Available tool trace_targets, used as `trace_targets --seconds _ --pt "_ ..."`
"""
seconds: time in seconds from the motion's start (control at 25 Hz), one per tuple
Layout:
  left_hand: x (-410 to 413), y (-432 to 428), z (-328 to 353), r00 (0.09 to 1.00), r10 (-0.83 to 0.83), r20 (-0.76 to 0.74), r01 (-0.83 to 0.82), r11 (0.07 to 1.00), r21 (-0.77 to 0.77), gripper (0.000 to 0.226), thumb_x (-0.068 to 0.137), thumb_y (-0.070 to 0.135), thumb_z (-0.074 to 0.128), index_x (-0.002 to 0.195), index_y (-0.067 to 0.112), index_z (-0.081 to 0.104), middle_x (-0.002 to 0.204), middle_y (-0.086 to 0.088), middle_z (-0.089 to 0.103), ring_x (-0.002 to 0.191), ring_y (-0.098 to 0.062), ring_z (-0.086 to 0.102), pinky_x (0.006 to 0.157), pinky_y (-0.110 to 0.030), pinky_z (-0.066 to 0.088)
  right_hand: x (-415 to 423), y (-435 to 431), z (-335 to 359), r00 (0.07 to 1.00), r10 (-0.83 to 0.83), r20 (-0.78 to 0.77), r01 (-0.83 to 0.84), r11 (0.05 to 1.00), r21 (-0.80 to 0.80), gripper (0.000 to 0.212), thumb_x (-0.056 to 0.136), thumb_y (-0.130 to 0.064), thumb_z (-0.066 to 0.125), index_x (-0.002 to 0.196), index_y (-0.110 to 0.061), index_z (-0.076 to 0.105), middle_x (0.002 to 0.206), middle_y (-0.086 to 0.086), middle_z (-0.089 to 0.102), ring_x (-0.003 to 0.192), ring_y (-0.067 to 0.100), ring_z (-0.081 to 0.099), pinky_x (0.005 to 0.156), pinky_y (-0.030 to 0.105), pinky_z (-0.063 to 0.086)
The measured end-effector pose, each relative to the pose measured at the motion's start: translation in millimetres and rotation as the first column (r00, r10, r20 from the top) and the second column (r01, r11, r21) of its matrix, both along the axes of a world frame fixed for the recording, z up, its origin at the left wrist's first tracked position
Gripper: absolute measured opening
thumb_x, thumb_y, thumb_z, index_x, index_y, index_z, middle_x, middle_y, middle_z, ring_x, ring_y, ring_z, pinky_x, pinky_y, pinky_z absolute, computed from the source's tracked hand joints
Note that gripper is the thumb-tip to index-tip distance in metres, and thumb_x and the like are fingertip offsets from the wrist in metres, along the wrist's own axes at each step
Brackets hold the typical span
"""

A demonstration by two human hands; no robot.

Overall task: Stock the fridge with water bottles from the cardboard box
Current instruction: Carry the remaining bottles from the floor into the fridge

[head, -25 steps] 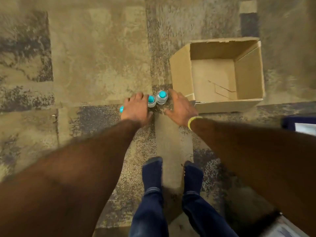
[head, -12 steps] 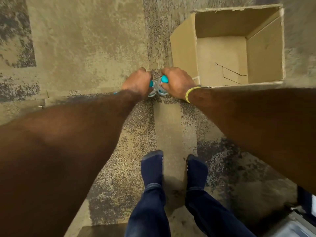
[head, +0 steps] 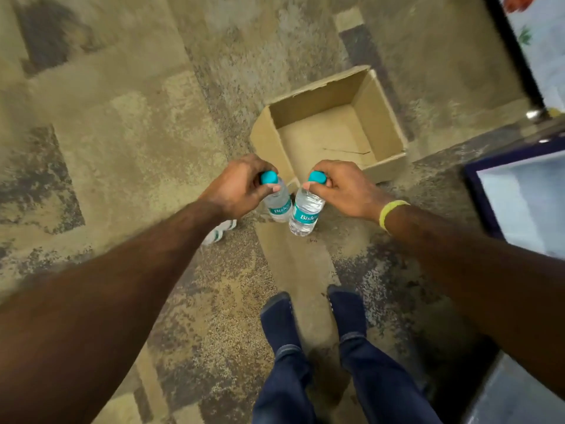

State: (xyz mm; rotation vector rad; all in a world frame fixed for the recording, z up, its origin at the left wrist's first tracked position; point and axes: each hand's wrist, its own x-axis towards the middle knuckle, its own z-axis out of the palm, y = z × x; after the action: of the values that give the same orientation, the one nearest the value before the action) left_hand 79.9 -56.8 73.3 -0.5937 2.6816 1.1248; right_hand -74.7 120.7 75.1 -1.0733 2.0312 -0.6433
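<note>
Above a patterned carpet, the left hand (head: pixel 241 185) pinches one water bottle (head: pixel 279 203) by its teal cap, and the right hand (head: pixel 345 188) pinches another bottle (head: pixel 305 212) likewise. The bottles hang side by side, just in front of the open cardboard box (head: pixel 385 117).

Floor: carpet (head: pixel 122 133), patchwork of tan and grey blocks, worn-looking. On it:
- cardboard box (head: pixel 382 117), upright, top open;
- water bottle (head: pixel 220 230), teal-banded, mostly hidden beneath a forearm, near the box;
- two feet (head: pixel 278 319) in dark blue footwear, side by side.
</note>
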Motion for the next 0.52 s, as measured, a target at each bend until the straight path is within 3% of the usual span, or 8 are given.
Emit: trace_targets --seconds 0.12,0.2,0.36,0.44,0.52 --pt "-52 32 45 0.982 -0.185 -0.034 0.185 0.983 -0.001 0.029 0.089 0.032 0.067 0.110 0.012 0.067 0.091 0.003 0.056 0.074 -0.002 0.049 0.066 -0.015 0.036 -27 55 48 0.992 -0.120 0.045 0.120 0.993 0.001 0.021 0.093 -0.030 0.064 0.094 -0.009 0.065 0.074 -0.001 0.058 0.064 0.008 0.046 0.060 0.028 0.039" --pt "-91 57 76 0.950 -0.308 -0.049 0.309 0.951 0.011 0.029 0.091 0.033 0.065 0.110 0.011 0.067 0.093 -0.001 0.060 0.075 -0.005 0.051 0.065 -0.010 0.034 -42 94 76 0.978 -0.201 0.061 0.202 0.979 -0.004 0.020 0.092 -0.031 0.065 0.093 -0.012 0.066 0.075 0.003 0.062 0.064 0.008 0.048 0.059 0.028 0.041" --pt "-175 138 140 0.840 -0.538 -0.069 0.542 0.840 0.039 0.033 0.092 0.037 0.061 0.103 0.007 0.068 0.090 -0.007 0.064 0.074 -0.018 0.054 0.062 -0.022 0.041 -73 180 137 0.923 -0.379 0.074 0.381 0.924 -0.024 0.016 0.091 -0.035 0.066 0.088 -0.018 0.066 0.078 0.004 0.067 0.065 0.015 0.056 0.062 0.034 0.049" --pt "-215 180 171 0.784 -0.616 -0.075 0.621 0.782 0.064 0.031 0.093 0.036 0.060 0.100 0.006 0.067 0.083 -0.008 0.063 0.066 -0.015 0.052 0.059 -0.023 0.040 -92 223 165 0.887 -0.459 0.045 0.461 0.887 -0.043 0.022 0.090 -0.038 0.066 0.089 -0.016 0.067 0.080 0.006 0.068 0.070 0.020 0.061 0.066 0.042 0.052" --pt "-256 226 199 0.721 -0.688 -0.087 0.693 0.718 0.068 0.027 0.094 0.033 0.060 0.099 0.007 0.067 0.083 -0.007 0.065 0.066 -0.014 0.055 0.060 -0.024 0.043 -112 272 191 0.829 -0.559 0.024 0.559 0.826 -0.074 0.020 0.090 -0.038 0.067 0.087 -0.018 0.068 0.079 0.004 0.068 0.068 0.015 0.059 0.067 0.042 0.051"
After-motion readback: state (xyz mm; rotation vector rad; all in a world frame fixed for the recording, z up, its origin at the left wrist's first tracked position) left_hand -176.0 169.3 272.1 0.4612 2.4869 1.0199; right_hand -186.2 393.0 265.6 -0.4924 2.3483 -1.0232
